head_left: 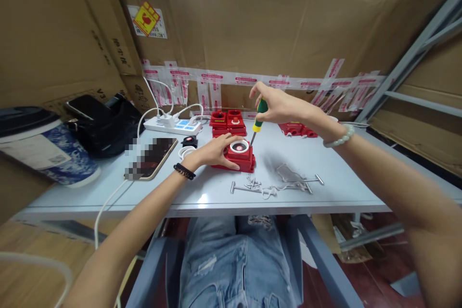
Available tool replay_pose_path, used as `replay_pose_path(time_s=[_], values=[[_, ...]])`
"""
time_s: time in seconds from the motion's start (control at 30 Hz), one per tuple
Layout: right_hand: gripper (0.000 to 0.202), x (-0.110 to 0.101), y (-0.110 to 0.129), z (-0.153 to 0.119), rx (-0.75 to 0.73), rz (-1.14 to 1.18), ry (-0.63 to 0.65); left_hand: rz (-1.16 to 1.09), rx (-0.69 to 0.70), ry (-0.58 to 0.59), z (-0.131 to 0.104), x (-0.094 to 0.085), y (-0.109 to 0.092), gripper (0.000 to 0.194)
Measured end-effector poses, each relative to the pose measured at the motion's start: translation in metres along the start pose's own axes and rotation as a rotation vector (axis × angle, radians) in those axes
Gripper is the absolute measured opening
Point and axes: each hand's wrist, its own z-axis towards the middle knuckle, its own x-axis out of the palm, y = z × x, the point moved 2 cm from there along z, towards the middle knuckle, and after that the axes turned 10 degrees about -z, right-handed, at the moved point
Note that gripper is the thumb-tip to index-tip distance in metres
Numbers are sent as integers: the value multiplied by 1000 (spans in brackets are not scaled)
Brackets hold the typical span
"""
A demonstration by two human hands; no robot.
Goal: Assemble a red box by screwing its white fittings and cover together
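Observation:
On the table, a red box (244,164) with a white ring (247,146) on its top is steadied by my left hand (218,151), whose fingers and thumb grip its left side. My right hand (272,103) is wrapped round the green and yellow handle of a screwdriver (257,122). The screwdriver stands nearly upright, and its tip meets the box at the right corner of the top. Just in front lie several loose screws (253,182) and metal T-bars (249,188) with white cord. Left of my left hand are white rings (186,151) and a small black part (189,141).
More red boxes (228,125) stand behind, and red parts (298,129) lie at the back right. A power strip (173,125), a phone (153,158), a black bag (104,127) and a large cup (46,147) occupy the left. Cardboard (245,19) walls the table's back.

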Motion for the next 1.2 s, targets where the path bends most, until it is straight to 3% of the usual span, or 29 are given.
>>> replay_pose_path(time_s=[0.13,0.3,0.5,0.7,0.83,0.93,1.0,1.13,1.2], values=[[24,3,-3,2,52,-68,-83,-2,-12,2,0,0,-1,88],[44,3,0,0,24,58,-44,-2,-14,10,0,-1,-2,90],[37,3,-1,-1,186,-155,-74,-17,-16,-1,0,-1,-1,90],[41,3,-4,1,31,66,-128,-11,-10,0,-1,-1,-3,89],[45,-7,-4,-1,51,153,-262,-24,-1,-10,-1,-1,-4,86],[37,-10,-6,-4,83,130,-343,-25,-5,-19,-2,-2,-5,87],[26,-1,-7,-4,89,127,-200,-17,-5,-15,-2,-2,-6,88],[24,44,-11,-7,56,78,341,-4,10,3,-2,-3,-7,88],[22,64,-14,-8,53,34,382,-7,16,0,-2,-3,-7,87]])
